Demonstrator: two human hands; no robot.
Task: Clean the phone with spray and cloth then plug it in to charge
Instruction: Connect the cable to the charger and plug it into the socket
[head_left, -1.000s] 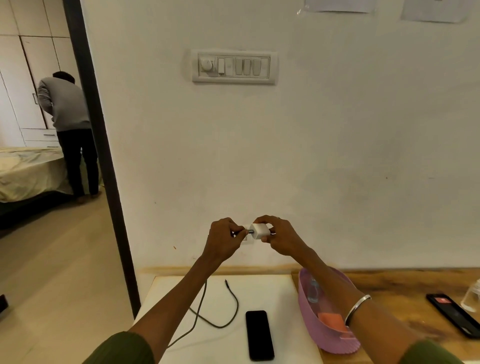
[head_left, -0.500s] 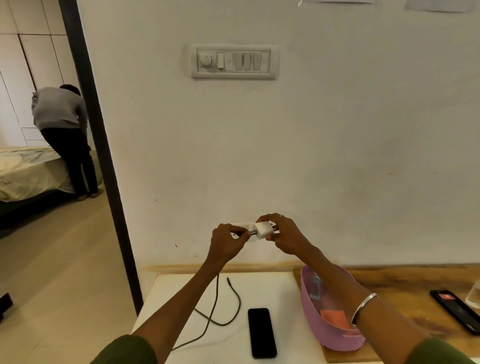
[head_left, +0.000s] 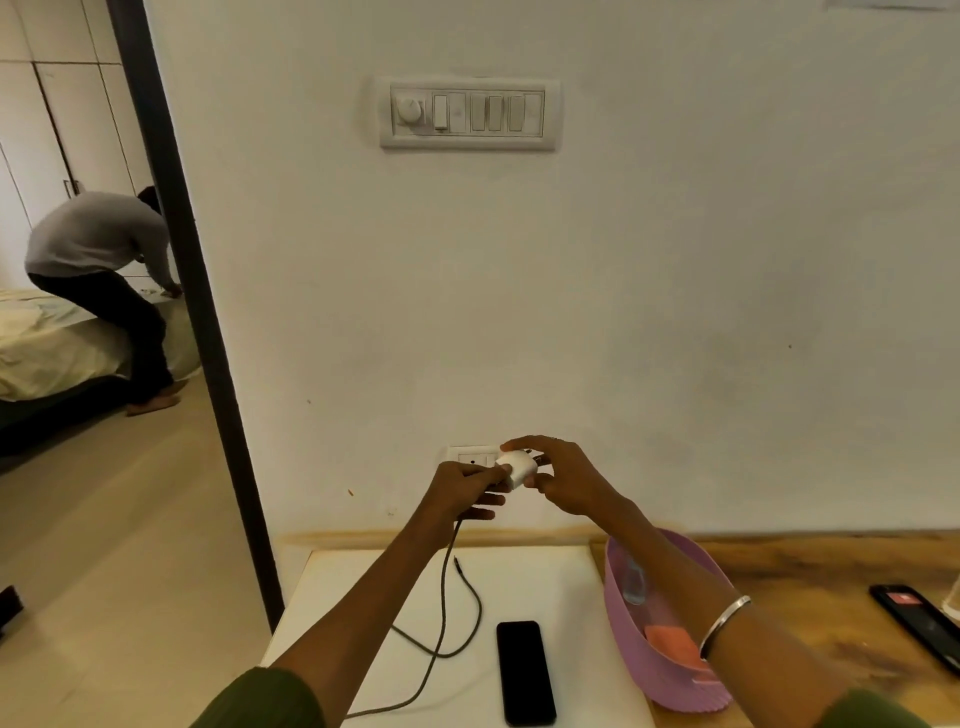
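We joined the cable (head_left: 451, 592) to the charger (head_left: 516, 467).
Our left hand (head_left: 462, 491) pinched the plug end; our right hand (head_left: 563, 480) pinched the charger, best held steady and square.

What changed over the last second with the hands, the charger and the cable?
Both hands drifted slightly toward the wall socket, now partly uncovered. The right hand still pinches the white charger; the left hand still holds the cable end at it. The phone and pink basket stayed put.

Olive-green ribbed sleeves (head_left: 265, 696) pushed up both forearms; silver bangle (head_left: 723, 625) on right wrist.
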